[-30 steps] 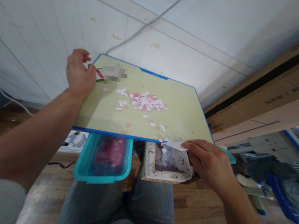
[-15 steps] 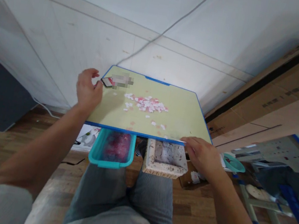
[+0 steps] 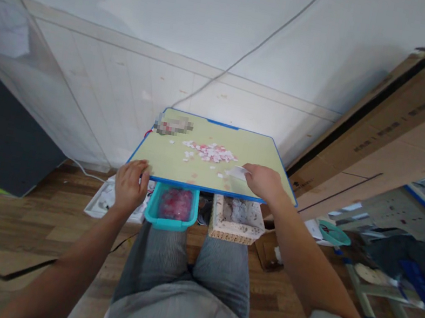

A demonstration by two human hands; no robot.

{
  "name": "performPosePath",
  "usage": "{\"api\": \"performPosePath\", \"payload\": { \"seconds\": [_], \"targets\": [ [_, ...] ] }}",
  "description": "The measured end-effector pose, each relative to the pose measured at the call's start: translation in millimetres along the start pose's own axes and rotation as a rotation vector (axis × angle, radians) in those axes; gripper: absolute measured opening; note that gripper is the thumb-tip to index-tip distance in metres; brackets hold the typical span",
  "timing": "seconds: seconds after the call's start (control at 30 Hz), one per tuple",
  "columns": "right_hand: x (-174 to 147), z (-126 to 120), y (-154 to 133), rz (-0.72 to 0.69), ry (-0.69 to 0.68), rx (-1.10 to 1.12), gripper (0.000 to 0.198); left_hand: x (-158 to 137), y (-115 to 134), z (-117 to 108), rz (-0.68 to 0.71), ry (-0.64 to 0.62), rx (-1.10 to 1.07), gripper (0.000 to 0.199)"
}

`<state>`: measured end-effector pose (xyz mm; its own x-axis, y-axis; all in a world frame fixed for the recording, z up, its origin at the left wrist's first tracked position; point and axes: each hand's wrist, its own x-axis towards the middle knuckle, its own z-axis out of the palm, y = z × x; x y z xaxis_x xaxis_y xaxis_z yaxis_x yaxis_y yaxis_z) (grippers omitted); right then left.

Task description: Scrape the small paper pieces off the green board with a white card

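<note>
My right hand (image 3: 263, 181) pinches a flat white card (image 3: 238, 172) over the right front part of a pale yellow tabletop (image 3: 263, 151) with a blue rim. Just left of the card lies a heap of small white and pink paper pieces (image 3: 215, 153), with several loose bits scattered around it. At the tabletop's left front corner rests my left hand (image 3: 132, 183), its fingers over the edge and nothing visible in them. A blurred-out item (image 3: 173, 124) lies near the back left corner.
Below the front edge are a turquoise basket (image 3: 168, 223) with reddish contents and a speckled lined basket (image 3: 236, 231) of greyish material. A white tray (image 3: 95, 203) sits lower left. Large cardboard boxes (image 3: 362, 147) lean at right; a white wall (image 3: 203, 26) stands behind.
My right hand has moved from the front right edge inward toward the paper heap, with the white card. My left hand has come down from the back left to the front left corner.
</note>
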<state>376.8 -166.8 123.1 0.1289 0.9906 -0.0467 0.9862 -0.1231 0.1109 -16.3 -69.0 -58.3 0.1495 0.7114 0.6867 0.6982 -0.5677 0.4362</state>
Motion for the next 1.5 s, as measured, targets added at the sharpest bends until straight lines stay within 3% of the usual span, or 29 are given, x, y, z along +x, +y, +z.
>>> {"api": "performPosePath", "payload": {
  "seconds": [0.2, 0.4, 0.63, 0.87, 1.27, 1.5],
  "targets": [
    [27.1, -10.6, -16.7, 0.075, -0.016, 0.021, 0.049, -3.9, -8.6, 4.1, -0.003, 0.009, 0.016, 0.046],
    [0.4, -3.1, -3.5, 0.191, -0.008, 0.015, 0.048, -5.5, -14.3, 5.5, 0.012, 0.007, -0.013, 0.048],
    [-32.3, 5.5, -21.0, 0.07, -0.008, 0.043, 0.046, -6.5, -9.9, 4.1, 0.012, 0.028, -0.015, 0.045],
    [-23.6, 7.4, -31.4, 0.054, 0.064, 0.039, 0.046, -5.4, -8.2, 2.2, 0.036, 0.009, 0.035, 0.038],
    [-7.2, 18.3, 7.4, 0.163, 0.048, 0.044, 0.046, -6.2, -10.0, 3.8, 0.082, 0.043, 0.061, 0.037],
    [-4.2, 24.5, 12.5, 0.146, 0.057, 0.064, 0.045, -6.5, -11.0, 3.8, 0.079, 0.029, 0.063, 0.037]
  ]
}}
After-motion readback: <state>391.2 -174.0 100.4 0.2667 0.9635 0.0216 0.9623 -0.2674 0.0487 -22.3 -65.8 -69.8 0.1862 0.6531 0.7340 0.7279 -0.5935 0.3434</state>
